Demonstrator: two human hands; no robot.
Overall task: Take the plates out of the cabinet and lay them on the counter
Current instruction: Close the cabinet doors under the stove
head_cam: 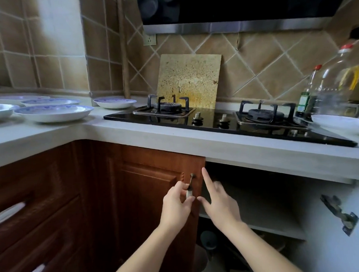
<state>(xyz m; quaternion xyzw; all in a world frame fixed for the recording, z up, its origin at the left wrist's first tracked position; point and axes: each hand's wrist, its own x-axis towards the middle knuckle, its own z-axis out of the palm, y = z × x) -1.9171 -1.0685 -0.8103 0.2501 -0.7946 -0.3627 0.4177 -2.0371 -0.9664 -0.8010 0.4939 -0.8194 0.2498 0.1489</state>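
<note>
Nearest the viewer, two bare forearms reach toward the lower cabinet. The left hand (176, 205) has its grip closed on the door handle (190, 186), thumb and fingers pinching it near the free edge of the wooden cabinet door (156, 189). The right hand (218, 201) holds nothing; its grip is wide, forefinger raised straight beside the door's edge, the other fingers spread and blurred. Right of that edge the cabinet opening (257, 186) is dark, with a pale shelf (265, 216) across it; whether plates lie inside cannot be told. A second door (340, 221), white inside with its hinge showing, stands open at right. Above, the tabletop (154, 134) runs around an inner corner, bare along its front edge. Blue-rimmed plates (53, 112) lie on its left wing, near one another; another blue-rimmed plate (114, 102) sits just beside the gas hob (214, 122). A white plate (341, 123) rests at the hob's right end, before two bottles (333, 83). A stained board (190, 80) leans on the tiled wall.
</note>
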